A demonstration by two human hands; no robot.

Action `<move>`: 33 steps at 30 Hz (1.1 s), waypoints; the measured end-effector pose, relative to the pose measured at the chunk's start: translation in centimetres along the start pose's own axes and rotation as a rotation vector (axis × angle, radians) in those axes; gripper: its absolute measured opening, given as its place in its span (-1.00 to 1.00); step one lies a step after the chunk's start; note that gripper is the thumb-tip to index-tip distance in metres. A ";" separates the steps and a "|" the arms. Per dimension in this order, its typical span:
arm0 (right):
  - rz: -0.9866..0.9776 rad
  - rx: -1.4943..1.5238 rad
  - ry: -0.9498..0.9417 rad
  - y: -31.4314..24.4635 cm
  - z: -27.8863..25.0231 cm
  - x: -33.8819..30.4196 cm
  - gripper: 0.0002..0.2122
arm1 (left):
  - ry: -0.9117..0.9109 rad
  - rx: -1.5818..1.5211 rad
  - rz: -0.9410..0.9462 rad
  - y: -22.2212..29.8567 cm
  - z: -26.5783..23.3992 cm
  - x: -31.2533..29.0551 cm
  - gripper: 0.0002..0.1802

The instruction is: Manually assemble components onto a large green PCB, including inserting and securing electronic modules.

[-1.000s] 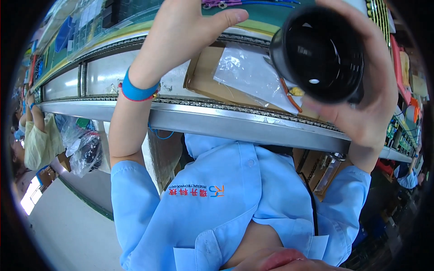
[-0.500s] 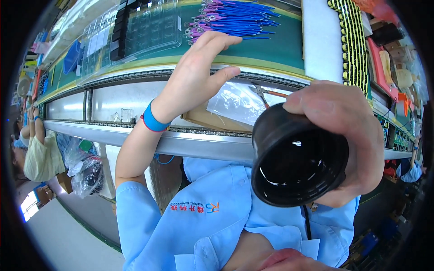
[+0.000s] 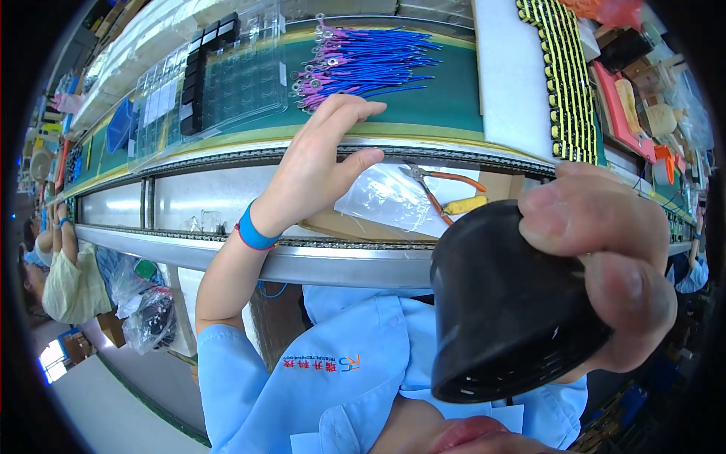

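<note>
Close in front of me, my right hand (image 3: 624, 261) grips a black cup-shaped part (image 3: 503, 310) by its narrower end. Its outer wall faces up and its wide rim points down, so the inside is mostly hidden. My left hand (image 3: 314, 159), with a blue wristband (image 3: 255, 229), reaches over the bench edge, fingers apart and holding nothing. Just beyond its fingertips lies a bundle of blue wires (image 3: 386, 57) with pink sleeves and ring terminals. Between my hands, pliers (image 3: 429, 189) with orange and yellow grips rest beside a clear plastic bag (image 3: 382, 200) in a cardboard box (image 3: 333, 225).
Left of the wires sits a clear plastic tray (image 3: 253, 79) with a row of black blocks (image 3: 198, 79). To their right are a white foam sheet (image 3: 514, 83) and rows of yellow-and-black parts (image 3: 567, 83). A metal rail (image 3: 340, 268) runs along the near side. Another person (image 3: 72, 276) is at far left.
The black cup-shaped part has tipped: its opening showed before, and now its outer wall does. The pliers show more fully. My left hand keeps nearly the same pose as the view shifts slightly.
</note>
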State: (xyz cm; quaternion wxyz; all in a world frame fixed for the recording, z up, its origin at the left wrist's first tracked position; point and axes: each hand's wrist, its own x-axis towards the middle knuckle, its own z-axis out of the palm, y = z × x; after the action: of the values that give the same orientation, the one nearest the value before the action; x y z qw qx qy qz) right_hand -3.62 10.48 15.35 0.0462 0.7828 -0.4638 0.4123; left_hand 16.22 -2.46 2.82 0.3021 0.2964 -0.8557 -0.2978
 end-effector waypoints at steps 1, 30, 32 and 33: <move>-0.039 0.098 -0.077 1.5 -1.8 -0.3 -0.46 | -0.007 0.001 -0.003 0.3 0.0 0.3 -0.48; 0.462 -0.398 0.161 -4.4 -0.3 -3.1 -0.87 | -0.054 -0.019 -0.088 0.8 0.3 0.4 -0.47; 0.428 -0.345 0.139 -4.2 -0.9 -3.9 -0.86 | -0.053 -0.015 -0.097 0.5 0.4 0.3 -0.46; 0.416 -0.339 0.135 -3.7 -4.4 -6.1 -0.85 | -0.058 -0.023 -0.080 0.8 0.4 0.8 -0.46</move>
State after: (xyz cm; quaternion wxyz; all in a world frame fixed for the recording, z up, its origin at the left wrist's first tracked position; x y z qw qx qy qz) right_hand -4.80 18.80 15.15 0.1219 0.6226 -0.6727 0.3807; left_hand 15.17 -2.37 3.38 0.2686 0.3178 -0.8481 -0.3281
